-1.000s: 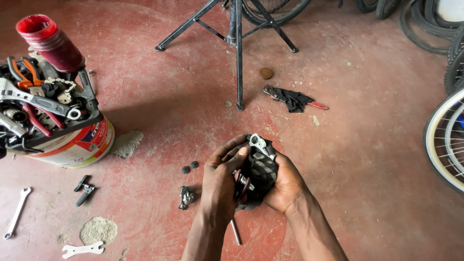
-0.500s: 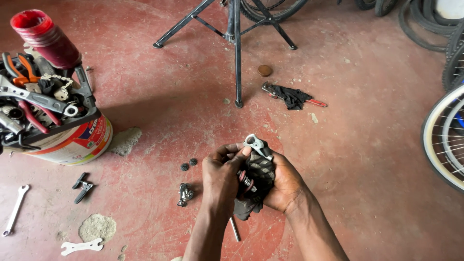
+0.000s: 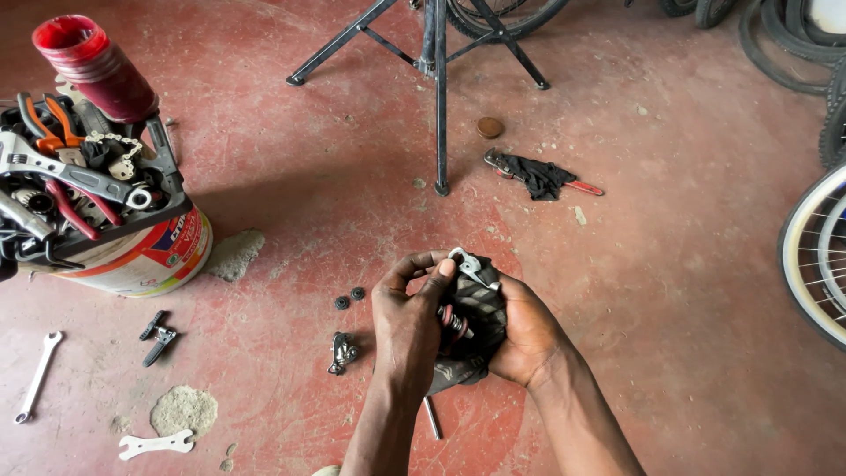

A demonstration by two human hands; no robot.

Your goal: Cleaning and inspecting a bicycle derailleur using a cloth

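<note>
While a paint bucket (image 3: 145,256) crammed with tools sits far left on the red floor (image 3: 687,291), the left hand (image 3: 407,322) pinches a small bicycle part (image 3: 458,322) wrapped in a black rag (image 3: 476,330); the right hand (image 3: 527,333) cups it from beneath, fingers curled closed, low in the middle.

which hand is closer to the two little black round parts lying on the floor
Left. The left hand sits just right of the two round parts, gripping the bike part; the right hand is farther right, beyond it.
</note>
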